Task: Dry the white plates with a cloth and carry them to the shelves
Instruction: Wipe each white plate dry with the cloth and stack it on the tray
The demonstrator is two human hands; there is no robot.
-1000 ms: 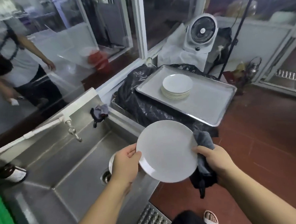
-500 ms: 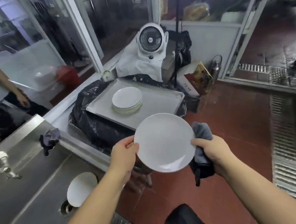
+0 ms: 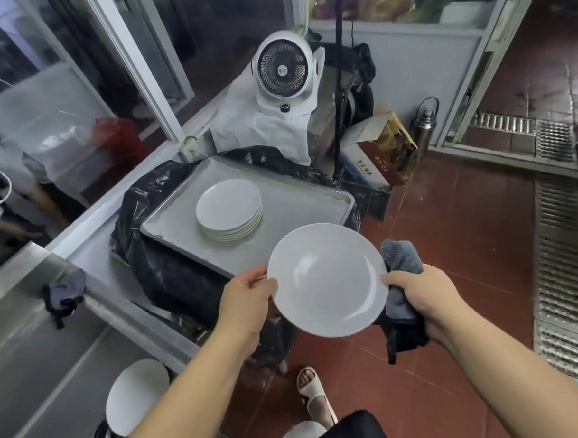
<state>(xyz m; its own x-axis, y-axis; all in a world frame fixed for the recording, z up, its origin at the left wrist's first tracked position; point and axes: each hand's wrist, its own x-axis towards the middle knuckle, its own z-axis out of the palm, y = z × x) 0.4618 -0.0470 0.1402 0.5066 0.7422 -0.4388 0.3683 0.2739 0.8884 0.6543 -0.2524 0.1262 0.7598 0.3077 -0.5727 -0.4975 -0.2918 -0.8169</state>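
I hold a white plate (image 3: 327, 280) in front of me, tilted towards me, above the red floor. My left hand (image 3: 246, 299) pinches its left rim. My right hand (image 3: 422, 295) grips a grey cloth (image 3: 398, 263) against the plate's right rim, thumb on the edge. A stack of several white plates (image 3: 229, 210) sits on a metal tray (image 3: 313, 200) just beyond. One more white plate (image 3: 136, 399) leans in the steel sink (image 3: 38, 382) at lower left.
The tray rests on something wrapped in black plastic (image 3: 156, 259). A white fan (image 3: 285, 75) stands behind it, with boxes (image 3: 375, 157) and a flask (image 3: 425, 124) to the right. A dark rag (image 3: 62, 294) hangs on the sink's edge. Floor drain grates (image 3: 560, 254) run along the right. A person stands behind the glass at left.
My view has swung right, away from the sink towards the tray. The plate, still held by both hands, has moved nearer the tray and tilted to show its hollow face.
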